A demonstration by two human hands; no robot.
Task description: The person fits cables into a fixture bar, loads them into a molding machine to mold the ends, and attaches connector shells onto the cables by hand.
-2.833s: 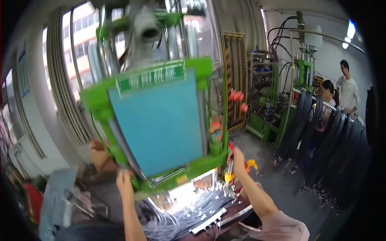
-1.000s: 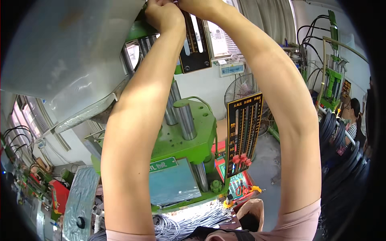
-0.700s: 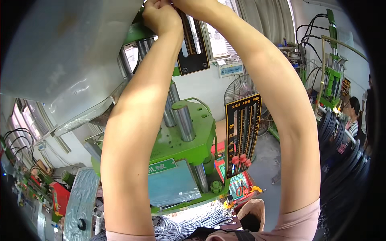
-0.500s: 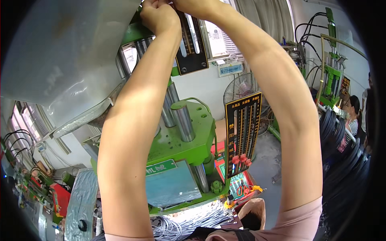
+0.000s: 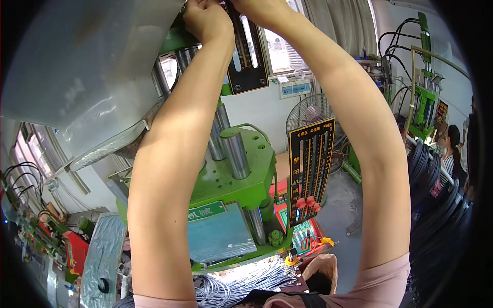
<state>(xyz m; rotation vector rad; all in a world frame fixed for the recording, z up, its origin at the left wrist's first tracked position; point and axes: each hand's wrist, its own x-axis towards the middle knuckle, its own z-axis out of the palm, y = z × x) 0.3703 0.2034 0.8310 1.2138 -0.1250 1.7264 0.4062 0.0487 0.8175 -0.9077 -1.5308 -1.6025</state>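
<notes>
Fingers of the left hand (image 5: 209,21) are curled inward at the top edge of the frame, left of centre, but their tips are cut off, so I cannot tell whether they grip anything. The right hand (image 5: 261,9) is cropped by the same edge, a little further right, with its fingers out of sight and their state impossible to tell. The thing nearest both is a black slotted panel (image 5: 249,78) at upper centre, running up between the wrists; whether either hand touches it cannot be seen. Both forearms reach up from the lower part of the frame, the left one crossing in front of a green press (image 5: 257,186) with shiny metal posts (image 5: 235,156). A large grey cover (image 5: 84,66) fills the upper left. Right of centre stands a second black panel (image 5: 312,169) with red knobs (image 5: 308,204) low on its face. At bottom centre lie loose grey cables (image 5: 251,280), just beside an open paper bag (image 5: 328,267). Black cable bundles (image 5: 436,231) hang at the right edge, below another person (image 5: 451,149).
</notes>
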